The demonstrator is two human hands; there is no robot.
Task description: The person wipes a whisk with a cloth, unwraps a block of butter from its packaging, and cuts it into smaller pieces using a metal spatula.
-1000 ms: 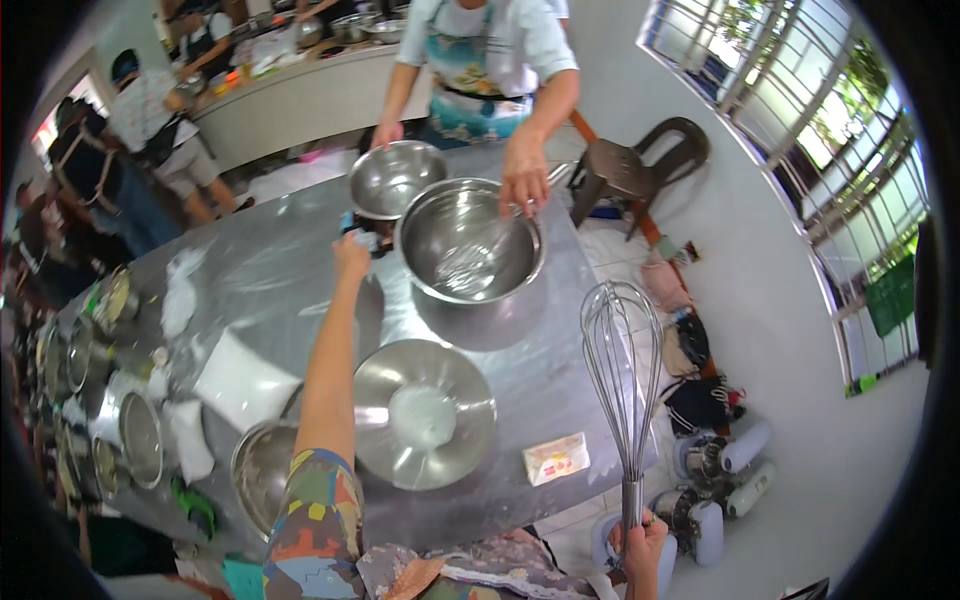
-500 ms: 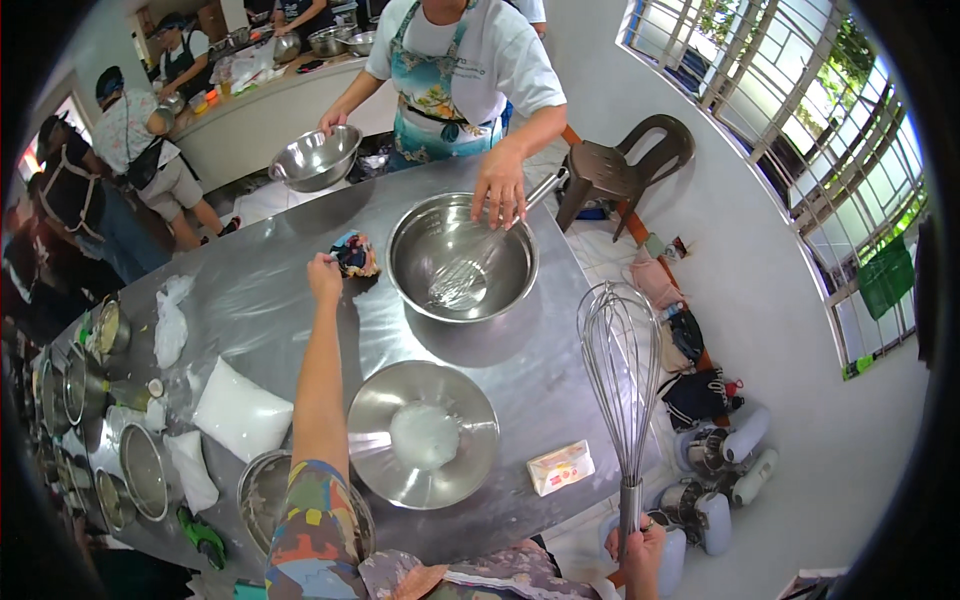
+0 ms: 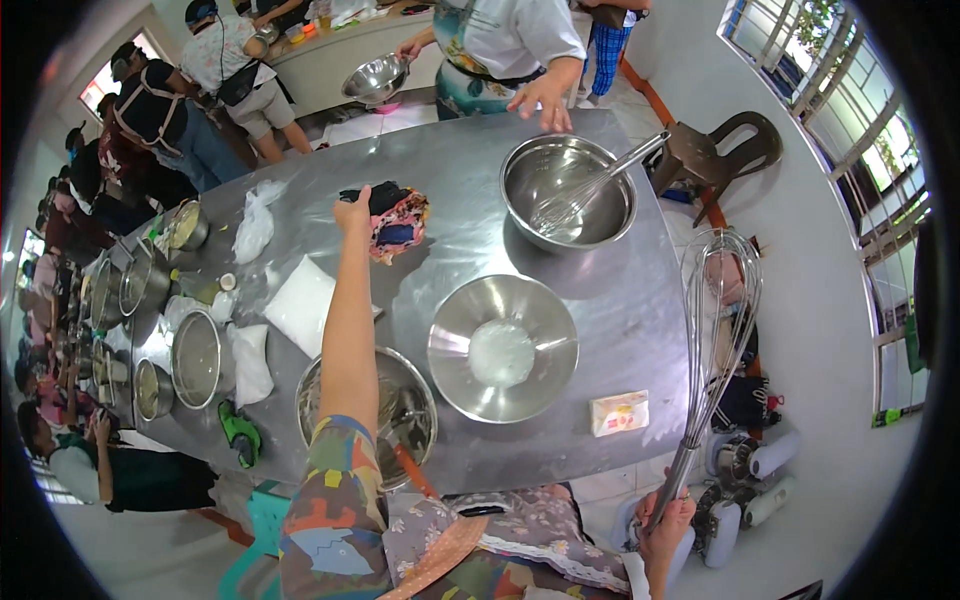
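My left hand [image 3: 352, 210], arm stretched across the steel table, is closed on a crumpled patterned cloth [image 3: 402, 225], black and pink, over the far side of the table. At the lower right, my right hand [image 3: 666, 522] grips the handle of a large balloon whisk [image 3: 715, 350], its wires pointing up beside the table edge. Between my arms sits a steel bowl [image 3: 555, 350] with a white mound [image 3: 501, 353] inside; I cannot tell what it is. Beyond it, another steel bowl [image 3: 622, 215] has a smaller whisk [image 3: 590, 195] leaning in it.
A wrapped block [image 3: 619, 413] lies near the right edge. Under my left forearm stands a smeared bowl [image 3: 425, 425]. Plump white bags [image 3: 300, 305] and more bowls [image 3: 196, 360] crowd the left. Across the table, a person's hand [image 3: 545, 100] hovers; a brown chair [image 3: 715, 155] stands at right.
The view has shifted, so the table sits further right. My left hand has drawn the cloth left, away from the far bowl, and more of it shows. The other person's hand has left that bowl.
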